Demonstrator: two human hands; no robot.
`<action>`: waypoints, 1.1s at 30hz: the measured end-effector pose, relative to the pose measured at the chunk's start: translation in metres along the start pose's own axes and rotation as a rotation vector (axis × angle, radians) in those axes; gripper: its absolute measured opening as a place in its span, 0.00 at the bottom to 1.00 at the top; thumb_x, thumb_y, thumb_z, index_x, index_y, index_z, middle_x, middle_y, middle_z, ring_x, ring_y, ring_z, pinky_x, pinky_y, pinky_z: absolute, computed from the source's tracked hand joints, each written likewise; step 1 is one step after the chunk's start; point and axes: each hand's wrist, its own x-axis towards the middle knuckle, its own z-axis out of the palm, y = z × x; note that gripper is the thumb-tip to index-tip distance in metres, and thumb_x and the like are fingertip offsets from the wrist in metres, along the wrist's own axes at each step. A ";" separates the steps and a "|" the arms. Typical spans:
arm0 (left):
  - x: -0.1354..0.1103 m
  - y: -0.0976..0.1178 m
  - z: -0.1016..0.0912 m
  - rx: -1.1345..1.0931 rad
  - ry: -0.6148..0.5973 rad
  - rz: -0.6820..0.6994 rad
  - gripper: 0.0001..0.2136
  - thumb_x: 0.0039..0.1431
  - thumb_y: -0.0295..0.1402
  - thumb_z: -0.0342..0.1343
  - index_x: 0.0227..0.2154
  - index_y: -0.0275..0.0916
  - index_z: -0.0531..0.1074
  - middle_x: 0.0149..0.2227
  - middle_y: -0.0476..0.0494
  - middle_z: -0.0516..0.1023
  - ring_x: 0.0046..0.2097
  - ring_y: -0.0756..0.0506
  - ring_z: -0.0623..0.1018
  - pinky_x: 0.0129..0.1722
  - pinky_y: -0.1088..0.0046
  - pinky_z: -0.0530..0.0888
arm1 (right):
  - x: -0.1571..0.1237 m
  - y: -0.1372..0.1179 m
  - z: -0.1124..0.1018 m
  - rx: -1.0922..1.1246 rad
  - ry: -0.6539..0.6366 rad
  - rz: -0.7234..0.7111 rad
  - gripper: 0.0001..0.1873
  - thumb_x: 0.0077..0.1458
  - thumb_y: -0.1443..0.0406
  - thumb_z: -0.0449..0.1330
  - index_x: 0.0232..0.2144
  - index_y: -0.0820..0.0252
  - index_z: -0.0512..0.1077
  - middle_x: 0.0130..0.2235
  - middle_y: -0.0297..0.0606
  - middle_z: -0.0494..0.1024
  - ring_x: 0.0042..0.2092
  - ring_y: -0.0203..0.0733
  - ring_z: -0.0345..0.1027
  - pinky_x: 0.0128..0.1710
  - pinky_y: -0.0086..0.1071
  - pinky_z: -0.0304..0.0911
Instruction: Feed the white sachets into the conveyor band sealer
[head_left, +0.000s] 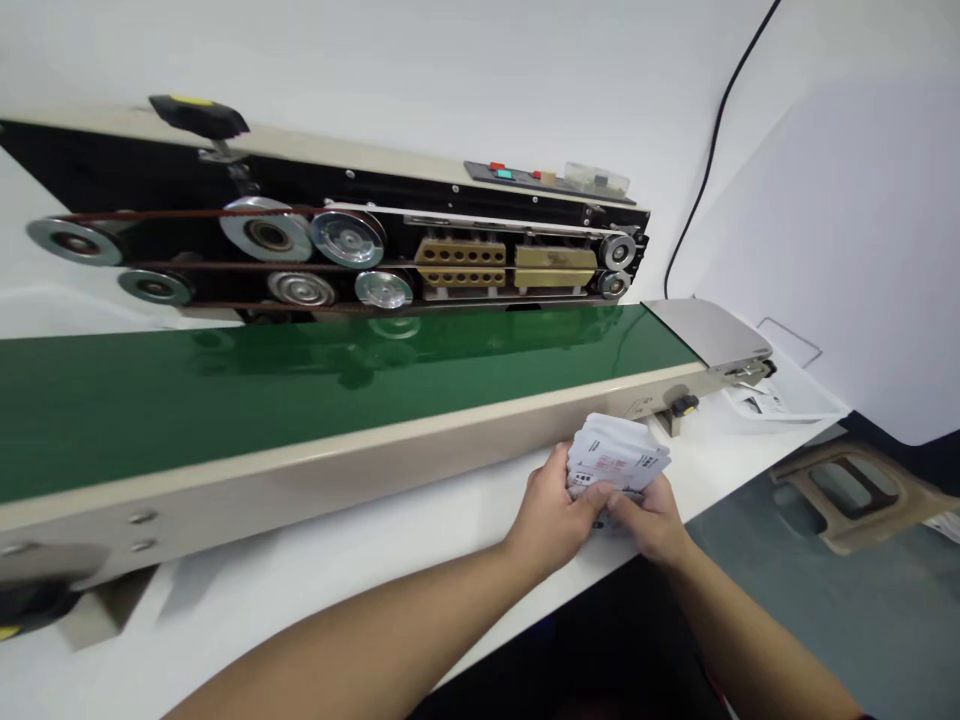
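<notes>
My left hand (551,515) and my right hand (646,520) are close together in front of the machine. Both grip a thick bundle of white printed sachets (619,455), my fingers pressed against its lower part. Just behind them runs the beige side rail (300,470) of a continuous band sealer's green conveyor belt (300,390). Neither hand touches the rail. The sealer's pulleys, drive belts and brass heating blocks (459,262) stand open above the far side of the belt.
The sealer sits on a white table (315,620). A control panel (525,172) tops the machine, and a black cable (712,140) climbs the wall. Printed paper (772,403) lies at the right end. A brown plastic stool (847,490) stands on the grey floor.
</notes>
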 end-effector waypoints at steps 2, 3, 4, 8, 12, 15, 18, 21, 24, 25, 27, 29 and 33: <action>-0.001 -0.001 0.001 0.037 0.008 0.012 0.14 0.51 0.37 0.58 0.39 0.38 0.64 0.36 0.43 0.78 0.38 0.43 0.77 0.35 0.69 0.74 | -0.001 0.005 -0.001 0.033 0.063 -0.026 0.21 0.51 0.55 0.60 0.46 0.54 0.68 0.44 0.40 0.76 0.46 0.49 0.70 0.47 0.45 0.67; -0.002 -0.001 0.001 0.053 0.010 0.014 0.14 0.51 0.37 0.57 0.39 0.38 0.65 0.36 0.43 0.78 0.38 0.43 0.77 0.35 0.69 0.73 | -0.002 0.008 -0.001 0.052 0.100 -0.048 0.21 0.52 0.53 0.58 0.47 0.54 0.68 0.45 0.41 0.76 0.47 0.50 0.69 0.48 0.45 0.66; -0.003 -0.001 0.002 0.070 0.013 0.016 0.14 0.52 0.37 0.57 0.40 0.38 0.65 0.36 0.44 0.78 0.37 0.43 0.77 0.35 0.69 0.73 | -0.002 0.011 0.001 0.073 0.140 -0.071 0.23 0.53 0.52 0.56 0.48 0.55 0.67 0.46 0.42 0.75 0.48 0.50 0.68 0.49 0.44 0.65; -0.005 0.000 0.002 0.150 0.032 0.043 0.13 0.52 0.35 0.56 0.40 0.39 0.65 0.36 0.45 0.78 0.37 0.43 0.77 0.37 0.69 0.73 | -0.003 0.021 0.012 0.139 0.324 -0.134 0.27 0.57 0.49 0.48 0.53 0.56 0.60 0.47 0.46 0.72 0.49 0.50 0.67 0.49 0.45 0.63; -0.005 0.000 0.002 0.190 0.024 0.060 0.13 0.53 0.36 0.55 0.40 0.39 0.65 0.35 0.45 0.77 0.36 0.43 0.77 0.35 0.70 0.73 | -0.003 0.020 0.023 0.111 0.455 -0.200 0.22 0.60 0.56 0.48 0.56 0.51 0.55 0.52 0.43 0.67 0.50 0.45 0.65 0.50 0.42 0.63; -0.004 0.001 0.002 0.220 0.032 0.057 0.12 0.53 0.35 0.55 0.40 0.39 0.65 0.35 0.44 0.77 0.37 0.42 0.77 0.35 0.69 0.72 | -0.003 0.015 0.025 -0.039 0.527 -0.353 0.28 0.58 0.61 0.51 0.59 0.48 0.49 0.54 0.42 0.62 0.54 0.45 0.60 0.52 0.44 0.60; -0.004 0.004 0.002 0.263 0.028 0.067 0.12 0.53 0.35 0.54 0.40 0.39 0.65 0.36 0.44 0.77 0.38 0.41 0.76 0.36 0.69 0.72 | -0.001 0.008 0.021 -0.236 0.558 -0.545 0.31 0.56 0.62 0.52 0.60 0.50 0.48 0.56 0.44 0.58 0.57 0.49 0.55 0.56 0.51 0.53; -0.005 0.005 0.001 0.350 0.009 0.100 0.12 0.53 0.35 0.54 0.40 0.39 0.65 0.34 0.44 0.77 0.36 0.41 0.76 0.35 0.69 0.72 | 0.004 -0.003 0.013 -0.457 0.542 -0.657 0.31 0.53 0.63 0.54 0.59 0.53 0.53 0.56 0.45 0.59 0.56 0.53 0.54 0.55 0.56 0.51; -0.005 0.002 -0.001 0.416 0.015 0.192 0.13 0.54 0.37 0.53 0.42 0.39 0.64 0.36 0.42 0.77 0.37 0.40 0.76 0.36 0.67 0.72 | 0.011 -0.016 0.005 -0.597 0.467 -0.771 0.31 0.49 0.66 0.57 0.57 0.54 0.58 0.55 0.46 0.62 0.54 0.55 0.58 0.50 0.57 0.57; -0.004 0.001 -0.001 0.426 0.022 0.217 0.14 0.54 0.37 0.53 0.42 0.39 0.64 0.37 0.42 0.77 0.38 0.40 0.77 0.37 0.66 0.73 | 0.013 -0.019 0.003 -0.606 0.442 -0.790 0.31 0.48 0.68 0.58 0.56 0.54 0.60 0.53 0.46 0.64 0.52 0.54 0.60 0.49 0.55 0.59; -0.003 -0.001 -0.002 0.436 0.028 0.238 0.14 0.55 0.38 0.53 0.43 0.39 0.63 0.37 0.42 0.77 0.38 0.40 0.77 0.38 0.66 0.73 | 0.015 -0.024 0.001 -0.576 0.407 -0.771 0.29 0.47 0.70 0.59 0.53 0.54 0.64 0.49 0.45 0.67 0.49 0.51 0.63 0.46 0.51 0.62; -0.003 -0.003 -0.002 0.439 0.021 0.227 0.15 0.54 0.38 0.54 0.43 0.39 0.63 0.38 0.42 0.77 0.38 0.40 0.77 0.38 0.66 0.73 | 0.015 -0.024 0.001 -0.516 0.394 -0.726 0.27 0.47 0.72 0.60 0.51 0.54 0.65 0.45 0.43 0.68 0.46 0.49 0.65 0.44 0.48 0.63; -0.003 -0.003 0.000 0.470 -0.006 0.168 0.17 0.53 0.35 0.56 0.45 0.39 0.62 0.39 0.42 0.77 0.40 0.40 0.77 0.39 0.65 0.74 | 0.011 -0.018 0.003 -0.416 0.422 -0.678 0.25 0.47 0.72 0.60 0.48 0.54 0.65 0.43 0.41 0.68 0.46 0.46 0.64 0.44 0.46 0.62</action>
